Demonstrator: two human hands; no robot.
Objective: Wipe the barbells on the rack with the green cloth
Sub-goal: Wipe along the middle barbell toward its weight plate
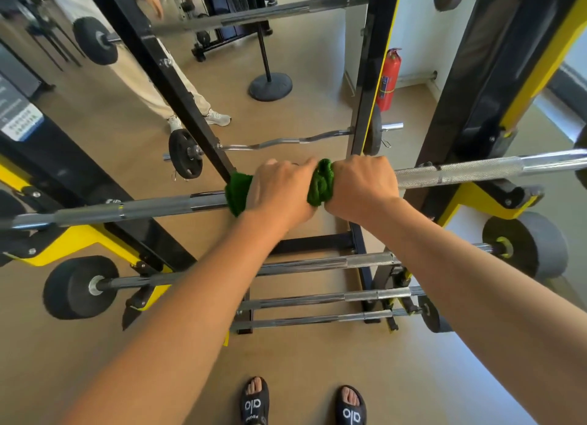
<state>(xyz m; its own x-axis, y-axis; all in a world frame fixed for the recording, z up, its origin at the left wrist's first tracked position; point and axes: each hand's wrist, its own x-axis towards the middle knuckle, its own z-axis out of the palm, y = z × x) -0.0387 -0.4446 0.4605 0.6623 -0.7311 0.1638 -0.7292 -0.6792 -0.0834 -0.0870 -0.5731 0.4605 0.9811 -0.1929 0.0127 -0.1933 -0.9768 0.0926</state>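
A steel barbell (460, 172) lies across the black and yellow rack (482, 199) at chest height. The green cloth (322, 183) is wrapped round the bar's middle. My left hand (279, 189) grips the cloth and bar, with more green cloth showing at its left side. My right hand (362, 186) grips the cloth and bar right beside it, the two hands nearly touching. Below, three more barbells (317, 264) rest on lower rack pegs, with dark weight plates at their ends.
A curl bar (286, 142) with small plates hangs on the rack behind. Another barbell (270, 11) spans the top. A person in light trousers (152, 84) stands at the back left. A red fire extinguisher (389, 78) and a round post base (270, 86) stand on the floor.
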